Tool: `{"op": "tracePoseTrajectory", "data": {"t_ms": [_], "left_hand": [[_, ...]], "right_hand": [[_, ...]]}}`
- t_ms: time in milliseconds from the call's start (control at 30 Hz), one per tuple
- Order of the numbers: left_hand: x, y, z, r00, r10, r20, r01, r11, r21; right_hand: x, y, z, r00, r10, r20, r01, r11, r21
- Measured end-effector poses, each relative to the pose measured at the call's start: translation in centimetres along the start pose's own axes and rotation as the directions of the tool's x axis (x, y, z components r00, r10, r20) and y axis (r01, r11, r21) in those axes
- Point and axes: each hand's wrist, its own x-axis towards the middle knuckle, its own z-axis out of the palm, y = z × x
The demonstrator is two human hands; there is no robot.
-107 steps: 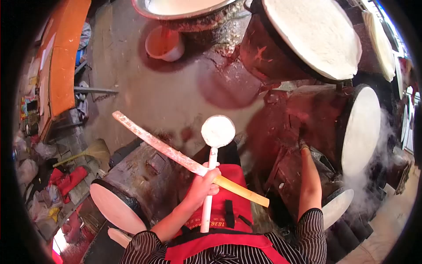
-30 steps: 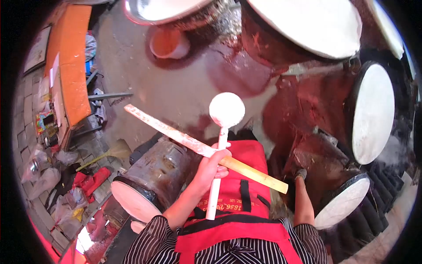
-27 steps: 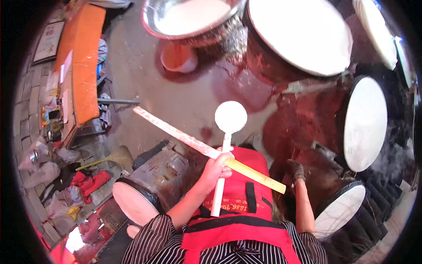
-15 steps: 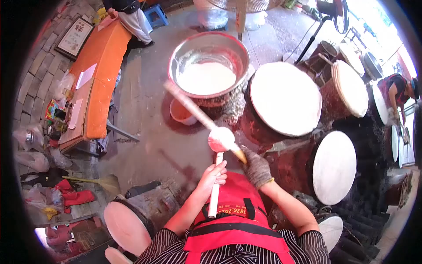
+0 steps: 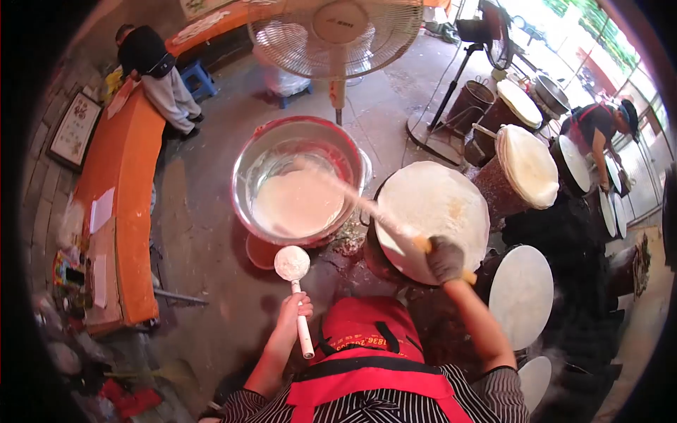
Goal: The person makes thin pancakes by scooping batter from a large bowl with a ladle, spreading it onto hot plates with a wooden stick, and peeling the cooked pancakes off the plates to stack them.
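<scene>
My left hand [image 5: 295, 309] is closed around the white handle of a ladle [image 5: 291, 263], whose bowl is coated with or full of pale batter. The ladle stands just in front of a wide metal basin [image 5: 243, 166] with batter [image 5: 296, 204] inside. My right hand [image 5: 445, 261], in a dark knit glove, grips the yellow handle of a long flat scraper [image 5: 384, 218]. Its blade is smeared by motion and reaches left toward the basin. Below that hand lies a round griddle [image 5: 430, 204] covered by a pale, thin sheet with a faint brownish patch.
More round griddles [image 5: 522, 296] stand at the right, one with stacked pale sheets [image 5: 529, 169]. A standing fan [image 5: 338, 32] is behind the basin. An orange table [image 5: 130, 225] runs along the left. One person [image 5: 159, 70] stands there; another person [image 5: 599, 130] bends over griddles at far right.
My view has shifted. The ladle and scraper, crossed before, are now apart: the left hand has gone left with the ladle, the right hand right over the griddle with the scraper.
</scene>
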Motion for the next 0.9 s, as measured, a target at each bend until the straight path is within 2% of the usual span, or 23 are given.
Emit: {"op": "tracePoseTrajectory", "data": {"t_ms": [67,100,133,167,200,233,267,333,367,400,467,500,533,600,633,667,700,733,767,800,867,900], "left_hand": [[1.5,0.8,1.9,0.999,-0.038,0.020,0.038,0.999,-0.001],[2.4,0.9,3.0,0.997,-0.063,0.039,0.064,0.998,-0.018],[3.1,0.8,4.1,0.995,-0.087,0.057,0.089,0.995,-0.034],[3.7,1.0,5.4,0.992,-0.107,0.066,0.110,0.993,-0.041],[4.4,1.4,7.0,0.988,-0.130,0.079,0.135,0.989,-0.055],[4.9,2.1,8.6,0.984,-0.153,0.092,0.160,0.985,-0.069],[5.1,2.7,9.8,0.976,-0.186,0.117,0.198,0.974,-0.107],[5.9,2.5,11.7,0.947,-0.257,0.193,0.289,0.943,-0.166],[5.8,2.3,12.2,0.933,-0.279,0.227,0.332,0.912,-0.242],[5.9,1.9,13.1,0.916,-0.301,0.267,0.377,0.871,-0.314],[5.3,1.2,15.3,0.923,-0.288,0.257,0.367,0.860,-0.355],[4.2,0.6,16.7,0.938,-0.257,0.234,0.332,0.862,-0.383],[3.2,0.0,18.0,0.951,-0.226,0.209,0.296,0.863,-0.410],[1.3,-1.2,19.8,0.964,-0.175,0.200,0.249,0.859,-0.447],[0.2,-1.7,21.1,0.962,-0.180,0.206,0.259,0.841,-0.475],[-0.4,-2.3,21.8,0.967,-0.151,0.207,0.235,0.842,-0.485],[-1.1,-2.8,22.8,0.970,-0.132,0.202,0.217,0.842,-0.494],[-1.9,-3.2,23.7,0.975,-0.114,0.193,0.198,0.842,-0.501],[-2.5,-3.6,24.2,0.978,-0.100,0.182,0.181,0.837,-0.516],[-3.0,-4.0,24.6,0.981,-0.085,0.172,0.165,0.832,-0.530],[-3.9,-4.5,25.5,0.986,-0.065,0.152,0.138,0.827,-0.544],[-4.4,-4.7,25.9,0.989,-0.057,0.139,0.125,0.828,-0.547]], "right_hand": [[4.7,4.4,-4.8,0.997,0.081,0.006,-0.081,0.983,0.166],[6.9,6.7,-8.1,0.987,0.141,-0.071,-0.150,0.980,-0.131],[8.5,9.9,-11.8,0.964,-0.052,-0.261,0.081,0.992,0.101],[12.0,17.7,-11.5,0.971,0.141,-0.193,-0.094,0.967,0.237],[14.6,20.9,-15.4,0.955,0.145,-0.258,0.029,0.821,0.570],[15.5,21.8,-21.1,0.939,0.247,-0.239,-0.088,0.845,0.527],[17.1,24.8,-23.9,0.905,0.312,-0.290,-0.067,0.776,0.627],[18.0,30.5,-28.7,0.766,0.583,-0.271,-0.175,0.594,0.785],[18.2,33.5,-29.2,0.729,0.589,-0.348,-0.108,0.602,0.791],[19.1,37.4,-28.9,0.685,0.589,-0.428,-0.036,0.615,0.788],[22.7,53.3,-23.2,0.680,0.563,-0.470,-0.084,0.696,0.713],[23.7,56.5,-21.1,0.657,0.636,-0.404,-0.170,0.648,0.743],[24.0,57.8,-18.3,0.617,0.736,-0.277,-0.293,0.542,0.788],[24.1,59.1,-12.5,0.447,0.891,0.077,-0.465,0.157,0.871],[23.9,59.1,-9.3,0.354,0.911,0.214,-0.466,-0.027,0.884],[22.7,54.5,-8.7,0.302,0.922,0.244,-0.341,-0.134,0.931],[24.1,60.1,-0.6,0.182,0.977,0.110,-0.139,-0.085,0.987],[22.2,57.0,-3.4,0.165,0.980,0.107,-0.689,0.037,0.724],[21.4,53.8,-4.2,0.082,0.991,0.108,-0.663,-0.027,0.748],[20.9,52.0,-4.3,0.065,0.993,0.097,-0.582,-0.041,0.812],[21.4,52.5,-3.1,0.012,0.997,0.079,-0.590,-0.057,0.806],[21.7,53.0,-2.8,0.021,0.998,0.062,-0.571,-0.038,0.820]]}}
